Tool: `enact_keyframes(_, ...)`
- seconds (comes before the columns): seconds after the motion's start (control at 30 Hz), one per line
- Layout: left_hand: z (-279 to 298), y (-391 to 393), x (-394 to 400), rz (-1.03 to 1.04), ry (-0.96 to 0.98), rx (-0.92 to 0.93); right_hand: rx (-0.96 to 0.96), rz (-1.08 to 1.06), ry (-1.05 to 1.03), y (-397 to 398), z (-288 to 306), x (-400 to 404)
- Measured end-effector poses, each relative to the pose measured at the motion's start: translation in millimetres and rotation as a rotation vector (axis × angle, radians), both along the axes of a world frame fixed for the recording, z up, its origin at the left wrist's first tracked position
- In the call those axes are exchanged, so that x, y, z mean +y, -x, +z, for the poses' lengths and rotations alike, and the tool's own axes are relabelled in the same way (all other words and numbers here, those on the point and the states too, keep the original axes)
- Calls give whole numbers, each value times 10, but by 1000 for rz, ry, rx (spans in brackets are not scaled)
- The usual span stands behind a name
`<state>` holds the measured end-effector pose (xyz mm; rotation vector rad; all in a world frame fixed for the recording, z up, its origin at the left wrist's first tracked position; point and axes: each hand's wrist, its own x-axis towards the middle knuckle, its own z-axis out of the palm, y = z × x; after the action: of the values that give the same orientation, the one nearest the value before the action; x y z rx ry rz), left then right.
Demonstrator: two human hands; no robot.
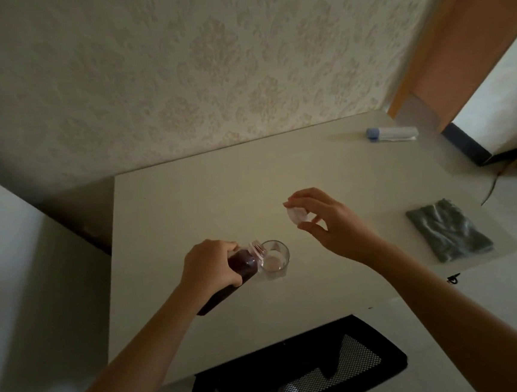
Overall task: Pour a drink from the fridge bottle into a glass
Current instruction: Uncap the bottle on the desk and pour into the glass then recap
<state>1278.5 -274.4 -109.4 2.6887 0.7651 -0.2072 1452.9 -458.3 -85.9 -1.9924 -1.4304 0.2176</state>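
No legible writing shows. Left hand [208,267] grips the tilted bottle [241,267] of dark drink, its mouth at the rim of the glass [274,258] on the table [219,193]. Right hand [325,221] pinches the white cap [296,215], raised beside the glass.

Dim room: patterned wallpaper [207,59] behind a pale table [218,183].
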Motion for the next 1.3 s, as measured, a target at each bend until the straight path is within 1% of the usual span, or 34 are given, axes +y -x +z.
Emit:
enact_keyframes(0.27,-41,-79,-26,-56,-82,74,13,-24,25,0,-34,-70)
enact_keyframes(0.63,-60,-71,-52,-71,-91,136,26,-26,59,12,-67,-109)
enact_keyframes(0.77,-55,-49,-74,-72,-92,132,26,-25,55,33,-64,-116)
enact_keyframes(0.97,13,1,-112,-45,-38,57,20,-20,56,74,-57,-126)
enact_keyframes(1.2,38,44,-172,61,77,-107,33,-27,63,114,-29,-143)
enact_keyframes(1.3,56,78,-188,125,154,-187,74,-39,57,133,-12,-142)
